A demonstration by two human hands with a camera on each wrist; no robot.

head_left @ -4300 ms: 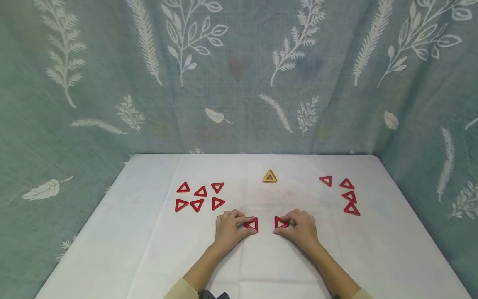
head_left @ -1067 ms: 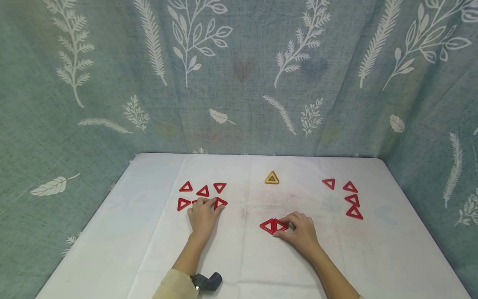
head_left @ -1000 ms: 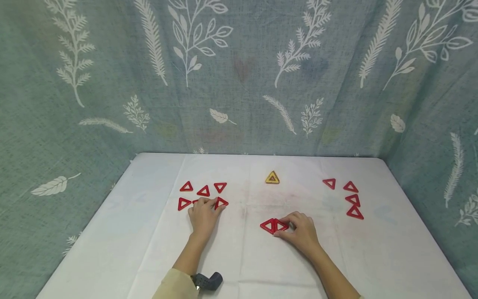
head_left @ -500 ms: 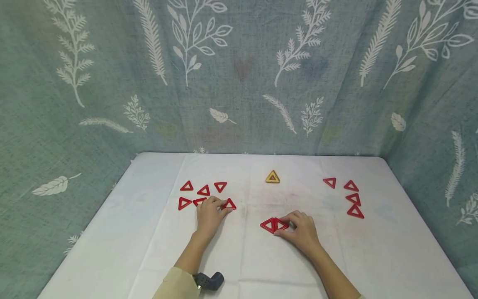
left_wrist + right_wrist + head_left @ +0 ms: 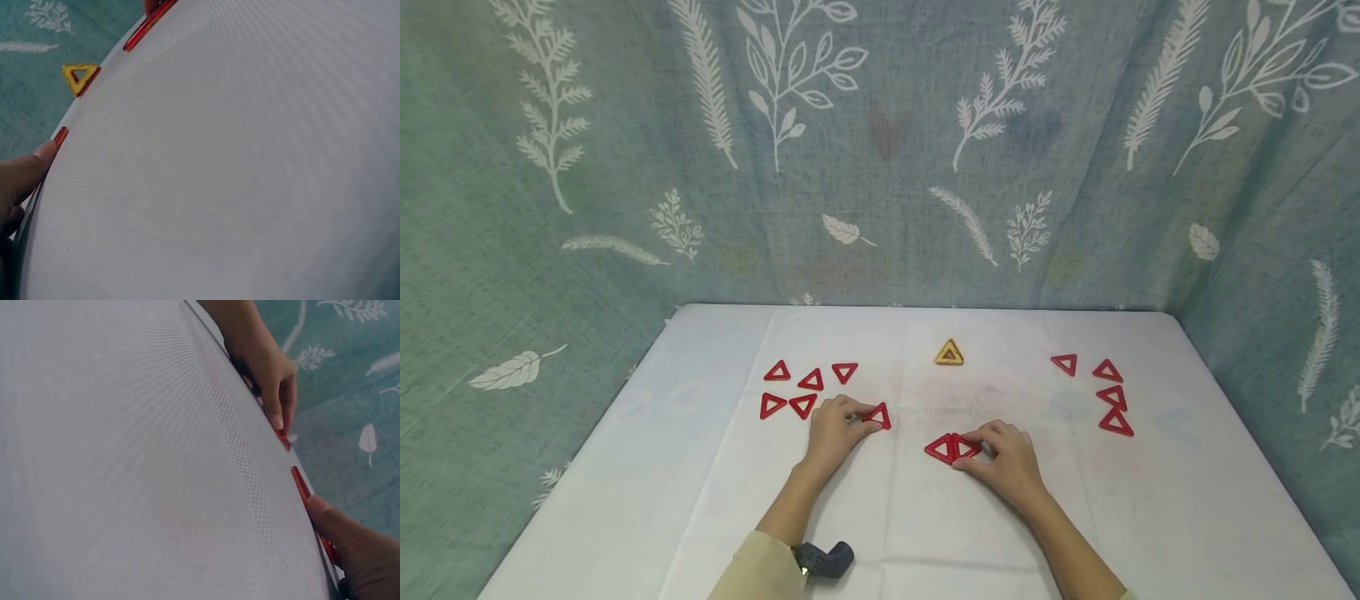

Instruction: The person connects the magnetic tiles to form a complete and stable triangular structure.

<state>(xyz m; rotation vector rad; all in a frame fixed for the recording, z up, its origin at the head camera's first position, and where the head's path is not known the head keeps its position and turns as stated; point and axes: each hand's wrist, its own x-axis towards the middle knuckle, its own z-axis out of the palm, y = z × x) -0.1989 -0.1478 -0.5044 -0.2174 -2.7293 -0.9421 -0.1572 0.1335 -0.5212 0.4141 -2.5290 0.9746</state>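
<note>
White desk, a pinch on either side

From where I stood, the person's left hand pinched one red triangle between thumb and fingers, apart from the rest; whether it touched the surface I couldn't tell. The right hand pinched a second triangle, set edge to edge with a third triangle, so the two made a diamond. Five loose triangles, all red, lay farther off on the left. Four more red ones lay over on the right, three of them in a column. A yellow triangle sat toward the far edge, between those groups, and a leafy blue-green curtain hung behind.
</note>
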